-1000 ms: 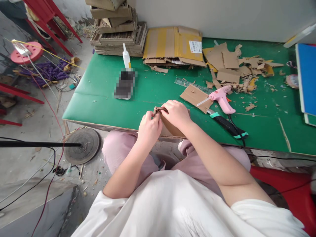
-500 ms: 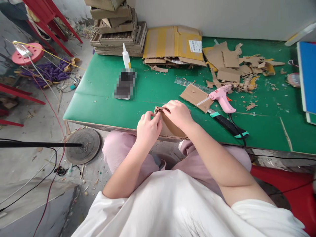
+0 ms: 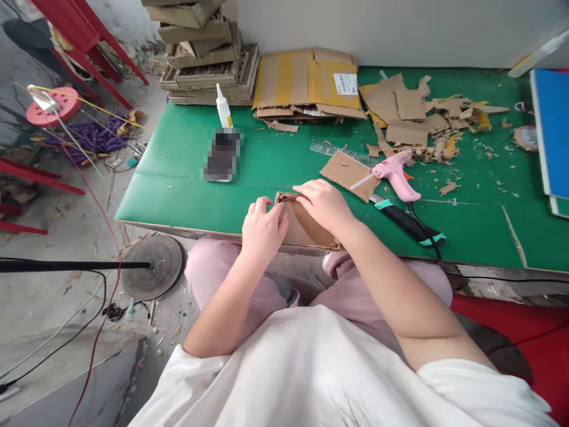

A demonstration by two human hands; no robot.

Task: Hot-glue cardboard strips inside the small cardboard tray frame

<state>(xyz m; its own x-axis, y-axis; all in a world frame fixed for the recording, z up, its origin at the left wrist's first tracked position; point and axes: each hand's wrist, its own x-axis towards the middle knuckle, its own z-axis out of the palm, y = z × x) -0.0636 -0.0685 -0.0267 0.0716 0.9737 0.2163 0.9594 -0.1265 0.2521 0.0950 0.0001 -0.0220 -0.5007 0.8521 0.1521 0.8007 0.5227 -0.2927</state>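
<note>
Brown corrugated cardboard forms the shallow, open-topped rectangular box [image 3: 311,230] at the centre of the frame, located at the near edge of the green-covered table [image 3: 173,196]. Both hands meet at its upper-left corner, which appears to be the working point.

Left hand [image 3: 262,228]: fingers half curled, index fingertip at the corner, thumb set apart from it; whether the wall is pinched cannot be told. Right hand [image 3: 326,204]: fingers bent over the far rim, closed on the wall as far as can be seen.

For a sound result, support the corner from both sides. Bring the walls flush and square, and apply even, moderate pressure; thin cardboard is likely to crease under a single fingertip. Steady the far wall with the right hand.

Caution: right of centre, the black-and-teal utility knife [image 3: 406,220] and pink plastic glue gun [image 3: 402,184] lie near the right forearm. Avoid sweeping the arm across them.
</note>
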